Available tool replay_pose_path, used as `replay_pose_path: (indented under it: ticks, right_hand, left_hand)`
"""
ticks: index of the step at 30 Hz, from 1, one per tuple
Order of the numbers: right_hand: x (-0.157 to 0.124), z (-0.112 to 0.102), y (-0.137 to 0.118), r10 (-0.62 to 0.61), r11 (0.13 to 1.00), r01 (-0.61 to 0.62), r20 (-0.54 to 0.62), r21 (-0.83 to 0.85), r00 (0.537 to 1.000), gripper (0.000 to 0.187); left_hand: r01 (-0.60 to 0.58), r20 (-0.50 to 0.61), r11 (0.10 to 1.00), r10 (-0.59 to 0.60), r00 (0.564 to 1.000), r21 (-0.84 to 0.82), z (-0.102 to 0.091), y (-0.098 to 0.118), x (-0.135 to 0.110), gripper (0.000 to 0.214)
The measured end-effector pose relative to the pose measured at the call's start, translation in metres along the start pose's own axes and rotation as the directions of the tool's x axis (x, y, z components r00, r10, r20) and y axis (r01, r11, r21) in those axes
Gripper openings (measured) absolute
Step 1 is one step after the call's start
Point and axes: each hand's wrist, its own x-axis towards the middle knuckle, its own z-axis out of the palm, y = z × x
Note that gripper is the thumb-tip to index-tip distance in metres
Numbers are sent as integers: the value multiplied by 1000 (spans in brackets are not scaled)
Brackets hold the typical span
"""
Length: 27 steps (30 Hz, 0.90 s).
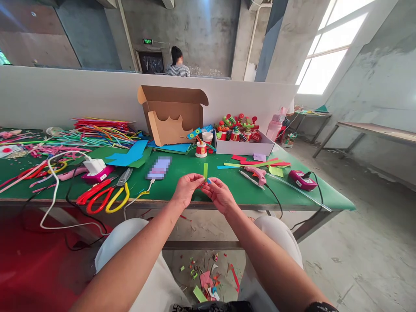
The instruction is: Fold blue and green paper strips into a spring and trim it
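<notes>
Head view: hands pinch a lime strip at a green table, concrete walls beyond.

Two hands, one phone, one glue gun, two magenta sockets (pipe cleaners beyond counting)

No word or number can be read here with certainty. A green sign is lit above the dark doorway, but its characters are too small. On the far wall stands pale handwriting, which is not legible. The red cup bears small marks, also unreadable, and the phone screen is blurred.
</notes>
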Motion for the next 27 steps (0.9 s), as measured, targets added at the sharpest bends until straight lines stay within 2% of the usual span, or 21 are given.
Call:
replay_pose_path:
  ticks: [5,8,16,27]
  right_hand:
    - [-3,3,-3,16,1000,-17,-9,-23,1000,34]
    - [-3,5,-3,-3,999,2,-25,-37,1000,33]
    - [-2,2,-4,-52,997,50,-29,-59,998,34]
    - [1,2,-2,-68,995,65,-39,-75,997,32]
  left_hand:
    - [-89,-40,981,97,995,170,1,2,0,32]
    - [-96,-51,973,109,993,209,1,3,0,32]
    - [-24,-18,997,26,1000,73,2,0,-1,38]
    - [11,34,1000,-12,999,17,-2,-3,0,33]
